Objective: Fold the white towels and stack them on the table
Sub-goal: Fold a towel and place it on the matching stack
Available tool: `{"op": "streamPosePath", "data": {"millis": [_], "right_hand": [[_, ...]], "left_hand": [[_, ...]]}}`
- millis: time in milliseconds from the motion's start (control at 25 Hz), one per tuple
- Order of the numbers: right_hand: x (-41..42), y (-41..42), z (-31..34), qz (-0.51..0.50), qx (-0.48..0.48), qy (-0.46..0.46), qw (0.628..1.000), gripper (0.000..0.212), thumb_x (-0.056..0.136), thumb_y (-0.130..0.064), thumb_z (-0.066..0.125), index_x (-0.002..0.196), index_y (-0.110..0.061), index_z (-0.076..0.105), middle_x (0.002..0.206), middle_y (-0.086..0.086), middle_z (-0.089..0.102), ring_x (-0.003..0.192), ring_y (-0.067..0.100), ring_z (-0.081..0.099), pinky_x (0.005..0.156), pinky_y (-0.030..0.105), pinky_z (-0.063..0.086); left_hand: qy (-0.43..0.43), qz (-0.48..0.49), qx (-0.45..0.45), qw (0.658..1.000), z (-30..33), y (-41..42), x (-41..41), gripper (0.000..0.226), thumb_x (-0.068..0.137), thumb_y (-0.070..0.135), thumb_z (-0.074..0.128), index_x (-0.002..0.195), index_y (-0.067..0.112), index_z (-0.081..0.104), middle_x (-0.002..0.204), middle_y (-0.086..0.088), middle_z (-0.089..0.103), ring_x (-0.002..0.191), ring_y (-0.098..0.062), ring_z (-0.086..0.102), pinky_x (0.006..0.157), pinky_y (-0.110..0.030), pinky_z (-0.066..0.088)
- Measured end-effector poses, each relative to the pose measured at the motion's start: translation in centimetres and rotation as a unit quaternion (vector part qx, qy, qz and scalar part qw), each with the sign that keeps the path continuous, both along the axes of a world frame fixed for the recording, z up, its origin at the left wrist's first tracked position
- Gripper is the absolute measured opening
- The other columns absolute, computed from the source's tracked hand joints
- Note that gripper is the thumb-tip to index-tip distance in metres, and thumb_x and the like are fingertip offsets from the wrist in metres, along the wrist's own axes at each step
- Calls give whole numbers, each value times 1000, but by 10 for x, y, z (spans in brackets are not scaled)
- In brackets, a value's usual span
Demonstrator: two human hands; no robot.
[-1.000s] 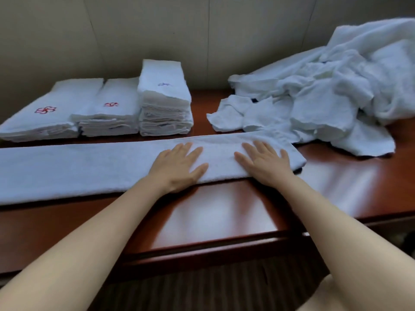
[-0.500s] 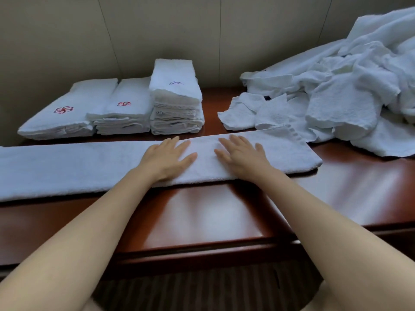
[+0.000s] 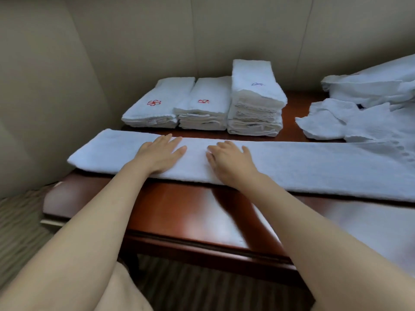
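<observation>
Both hands lie flat, fingers straight and lightly spread, neither grip pinching anything: the left hand [image 3: 160,153] and the right hand [image 3: 226,160] press side by side on a long folded towel [image 3: 314,167] stretched across the near part of the dark red worktop [image 3: 179,212]. The step in hand appears to be smoothing the strip before its next fold; done well, the palms would sweep outward evenly, keeping the long edges aligned and the layers unshifted. Beyond the hands, three stacks of folded towels [image 3: 253,104] stand side by side at the far edge against the wall. At far right, a heap of unfolded towels [image 3: 359,113] runs out of frame, as does the strip's right end; the small embroidered marks are too small to read.
</observation>
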State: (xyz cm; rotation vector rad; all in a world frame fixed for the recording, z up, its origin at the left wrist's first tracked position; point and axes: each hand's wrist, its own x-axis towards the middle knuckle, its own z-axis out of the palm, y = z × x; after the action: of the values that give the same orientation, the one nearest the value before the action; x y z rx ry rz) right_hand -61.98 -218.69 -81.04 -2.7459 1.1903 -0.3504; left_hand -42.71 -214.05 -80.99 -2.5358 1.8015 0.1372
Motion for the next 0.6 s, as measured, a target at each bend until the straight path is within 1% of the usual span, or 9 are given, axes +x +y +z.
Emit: {"op": "streamPosePath", "data": {"millis": [120, 240, 320, 360, 440, 480, 520, 560, 600], "right_hand": [[49, 24, 0, 65, 2, -15, 998, 38, 103, -34, 25, 125, -19, 52, 127, 1, 51, 129, 20, 35, 107, 51, 23], [85, 44, -7, 113, 3, -20, 993, 35, 102, -34, 25, 115, -19, 54, 120, 1, 52, 125, 21, 39, 103, 49, 28], [103, 54, -14, 121, 4, -18, 993, 33, 102, -35, 26, 111, -20, 53, 119, 2, 49, 125, 21, 38, 103, 50, 27], [109, 57, -17, 117, 7, -16, 993, 33, 102, -36, 26, 113, -20, 52, 121, 3, 48, 126, 20, 37, 105, 52, 24], [118, 61, -19, 108, 11, -11, 994, 33, 102, -37, 25, 118, -21, 50, 127, 3, 45, 130, 20, 33, 108, 55, 18], [121, 62, -19, 106, 9, -9, 994, 34, 102, -37, 25, 119, -21, 49, 128, 3, 44, 131, 20, 32, 108, 56, 17], [123, 63, -20, 103, 7, -11, 995, 34, 102, -37, 25, 120, -21, 48, 128, 3, 43, 131, 20, 32, 108, 56, 16], [124, 63, -19, 99, 8, -14, 995, 33, 102, -37, 25, 119, -21, 49, 128, 3, 44, 131, 20, 32, 108, 56, 16], [124, 63, -17, 95, 12, -21, 995, 33, 102, -37, 26, 118, -21, 49, 127, 2, 45, 130, 19, 33, 108, 56, 16]], "left_hand": [[1, 77, -4, 997, 2, 29, 43, 56, 99, 53, 15, 151, 33, 13, 160, 4, 3, 147, -15, 4, 116, -42, 10], [14, 171, -5, 985, 1, 55, 85, 59, 96, 59, 17, 150, 36, 16, 160, 5, 5, 147, -17, 7, 116, -44, 11], [37, 246, -8, 969, 1, 71, 107, 60, 94, 63, 20, 149, 39, 19, 159, 4, 12, 145, -23, 14, 113, -46, 16], [57, 283, -19, 957, 0, 78, 115, 60, 93, 63, 24, 147, 39, 23, 157, 1, 20, 141, -28, 23, 110, -47, 21], [98, 333, -73, 935, 1, 89, 126, 55, 92, 59, 34, 139, 32, 41, 143, -5, 44, 125, -33, 43, 99, -43, 35], [106, 339, -112, 928, 2, 93, 127, 49, 92, 55, 40, 130, 26, 50, 132, -7, 53, 113, -32, 49, 90, -38, 39], [107, 337, -153, 923, 4, 94, 127, 43, 92, 49, 46, 122, 20, 56, 125, -8, 57, 104, -31, 51, 82, -34, 40], [106, 333, -190, 917, 5, 94, 125, 39, 91, 42, 52, 120, 16, 56, 123, -9, 58, 102, -31, 52, 79, -33, 39], [109, 332, -221, 911, 7, 93, 123, 39, 90, 34, 56, 123, 13, 53, 125, -10, 57, 107, -32, 52, 80, -33, 38]]}}
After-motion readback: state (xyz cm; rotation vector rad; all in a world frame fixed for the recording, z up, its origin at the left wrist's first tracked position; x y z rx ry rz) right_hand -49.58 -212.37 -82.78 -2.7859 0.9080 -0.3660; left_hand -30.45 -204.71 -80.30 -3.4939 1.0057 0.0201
